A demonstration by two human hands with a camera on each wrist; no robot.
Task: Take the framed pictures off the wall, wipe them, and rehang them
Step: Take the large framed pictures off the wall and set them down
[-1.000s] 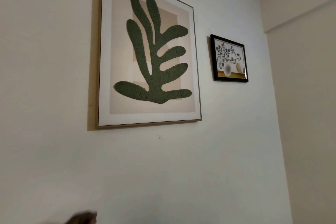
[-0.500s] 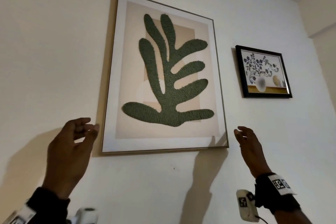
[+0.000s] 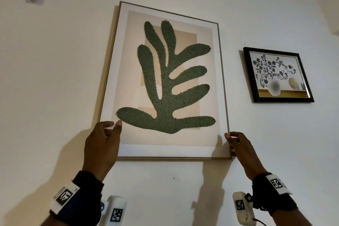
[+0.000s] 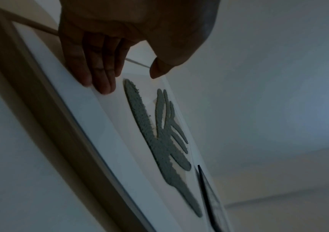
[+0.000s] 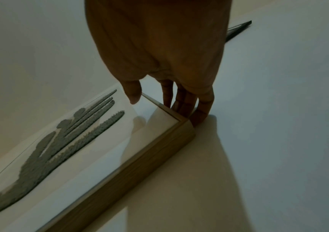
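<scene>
The large framed picture [image 3: 165, 82] of a green leaf hangs on the white wall [image 3: 55, 79]; the left hand [image 3: 101, 145] grips its lower left corner, thumb on the glass and fingers [image 4: 100, 75] lying along its front edge; the right hand [image 3: 242, 149] holds its lower right corner, thumb in front and fingers [image 5: 201, 113] curled behind the wooden frame; the small black-framed picture [image 3: 278, 76] hangs just right of it, untouched.

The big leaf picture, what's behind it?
Behind the big leaf picture only the pale wall and the frame's shadow show. The right hand has fingers tucked behind its lower corner. Any hook is covered.
</scene>
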